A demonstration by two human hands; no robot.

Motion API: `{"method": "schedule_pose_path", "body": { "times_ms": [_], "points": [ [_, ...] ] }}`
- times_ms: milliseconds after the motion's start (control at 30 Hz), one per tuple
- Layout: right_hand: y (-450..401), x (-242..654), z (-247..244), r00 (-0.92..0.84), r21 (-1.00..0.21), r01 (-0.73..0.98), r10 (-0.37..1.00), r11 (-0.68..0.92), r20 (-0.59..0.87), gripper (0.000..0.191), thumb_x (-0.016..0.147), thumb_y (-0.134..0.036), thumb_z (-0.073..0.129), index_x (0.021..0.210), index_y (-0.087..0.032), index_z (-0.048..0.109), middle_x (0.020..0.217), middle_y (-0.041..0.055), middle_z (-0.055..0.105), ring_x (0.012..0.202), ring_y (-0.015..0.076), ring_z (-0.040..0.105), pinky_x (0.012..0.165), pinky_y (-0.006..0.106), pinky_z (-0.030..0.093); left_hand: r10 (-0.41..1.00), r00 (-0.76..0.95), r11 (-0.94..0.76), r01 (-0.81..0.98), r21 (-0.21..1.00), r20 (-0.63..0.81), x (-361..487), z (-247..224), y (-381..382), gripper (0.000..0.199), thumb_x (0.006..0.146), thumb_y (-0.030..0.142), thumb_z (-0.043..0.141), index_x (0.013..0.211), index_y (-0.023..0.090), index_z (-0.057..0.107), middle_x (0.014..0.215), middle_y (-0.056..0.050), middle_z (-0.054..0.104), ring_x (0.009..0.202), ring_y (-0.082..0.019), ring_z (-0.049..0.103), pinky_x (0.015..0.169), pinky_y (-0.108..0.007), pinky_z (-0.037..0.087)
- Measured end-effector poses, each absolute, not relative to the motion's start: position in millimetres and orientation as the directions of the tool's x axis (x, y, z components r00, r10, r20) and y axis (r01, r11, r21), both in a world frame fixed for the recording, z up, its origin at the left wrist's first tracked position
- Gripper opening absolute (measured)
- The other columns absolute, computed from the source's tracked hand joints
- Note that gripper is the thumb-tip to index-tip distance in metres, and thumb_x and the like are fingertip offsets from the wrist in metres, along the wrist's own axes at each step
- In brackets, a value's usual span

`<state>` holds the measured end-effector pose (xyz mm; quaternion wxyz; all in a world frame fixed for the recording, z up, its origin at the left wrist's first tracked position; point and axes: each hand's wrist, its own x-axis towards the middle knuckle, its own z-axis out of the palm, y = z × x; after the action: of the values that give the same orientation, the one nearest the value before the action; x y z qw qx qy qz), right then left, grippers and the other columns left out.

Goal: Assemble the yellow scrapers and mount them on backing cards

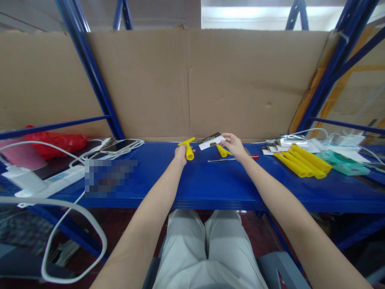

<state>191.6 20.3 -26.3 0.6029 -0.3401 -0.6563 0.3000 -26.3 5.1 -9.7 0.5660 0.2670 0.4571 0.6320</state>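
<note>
In the head view my left hand (pixel 181 153) is closed around a yellow T-shaped plastic handle (pixel 189 151), its round hollow end facing me. To the right, my right hand (pixel 233 143) pinches a flat black-and-white printed card (pixel 209 141) by its right end, holding it tilted above the table. Partly hidden behind the card is a second yellow plastic piece (pixel 221 151), lying on the blue tabletop (pixel 204 184). A thin screwdriver (pixel 224 160) with a red handle lies below my right hand, its middle covered by my wrist.
Several yellow tubular handles (pixel 303 160) lie at the right beside a green plastic packet (pixel 345 162) and white boxes. At the left are a white power strip (pixel 60 182), coiled cables, a phone (pixel 118 146) and a red bag (pixel 57 144). Cardboard (pixel 192 84) walls the back.
</note>
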Motion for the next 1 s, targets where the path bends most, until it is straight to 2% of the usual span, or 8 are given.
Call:
{"method": "schedule_pose_path", "body": {
  "times_ms": [133,400,567,733,867,1000],
  "points": [
    [14,189,-21,-0.041,-0.839,0.009,0.838,0.545,0.544,0.036,0.068,-0.031,0.07,0.099,-0.02,0.057,0.081,0.0017,0.069,0.075,0.0155,0.066,0.075,0.034,0.053,0.956,-0.24,-0.004,-0.593,0.805,-0.171,-30,-10,9,0.036,0.088,0.011,0.041,0.122,0.016,0.052,0.086,-0.006,0.065,0.052,-0.01,0.062,0.052,-0.021,0.052],
    [6,186,-14,-0.082,-0.872,-0.107,0.869,0.478,0.487,0.033,0.067,-0.033,0.071,0.095,-0.021,0.058,0.081,0.0004,0.068,0.071,0.013,0.064,0.069,0.029,0.052,0.926,-0.33,-0.069,-0.624,0.779,-0.182,-38,-16,19,0.021,0.088,0.016,0.051,0.106,0.016,0.061,0.082,-0.003,0.065,0.064,-0.01,0.065,0.059,-0.018,0.054],
    [2,179,-13,-0.102,-0.872,-0.184,0.874,0.453,0.475,0.033,0.065,-0.031,0.073,0.094,-0.022,0.058,0.076,-0.0018,0.067,0.068,0.0115,0.063,0.067,0.027,0.052,0.928,-0.333,-0.088,-0.626,0.775,-0.164,-38,-18,21,0.014,0.087,0.021,0.055,0.098,0.016,0.063,0.078,-0.003,0.066,0.063,-0.01,0.064,0.06,-0.02,0.054],
    [-2,170,-15,-0.141,-0.88,-0.217,0.879,0.422,0.456,0.035,0.064,-0.029,0.075,0.092,-0.022,0.056,0.073,-0.0029,0.067,0.067,0.0116,0.064,0.065,0.025,0.052,0.941,-0.312,-0.11,-0.649,0.753,-0.131,-36,-18,20,0.008,0.087,0.018,0.055,0.089,0.014,0.062,0.071,-0.002,0.065,0.061,-0.009,0.064,0.062,-0.02,0.054],
    [-3,163,-19,-0.176,-0.884,-0.229,0.876,0.407,0.449,0.035,0.064,-0.028,0.074,0.093,-0.021,0.055,0.074,-0.0026,0.068,0.068,0.0117,0.065,0.066,0.025,0.052,0.952,-0.295,-0.115,-0.596,0.795,-0.083,-36,-20,19,0.005,0.085,0.018,0.057,0.085,0.014,0.061,0.066,-0.001,0.064,0.054,-0.009,0.062,0.059,-0.02,0.053],
    [-3,158,-22,-0.184,-0.888,-0.216,0.876,0.407,0.446,0.036,0.066,-0.029,0.073,0.095,-0.021,0.055,0.076,-0.0023,0.069,0.071,0.0122,0.066,0.07,0.027,0.052,0.968,-0.246,-0.095,-0.508,0.856,-0.038,-34,-19,20,0.006,0.083,0.015,0.056,0.085,0.017,0.061,0.063,0.001,0.063,0.055,-0.01,0.063,0.057,-0.019,0.051]
  ]
}}
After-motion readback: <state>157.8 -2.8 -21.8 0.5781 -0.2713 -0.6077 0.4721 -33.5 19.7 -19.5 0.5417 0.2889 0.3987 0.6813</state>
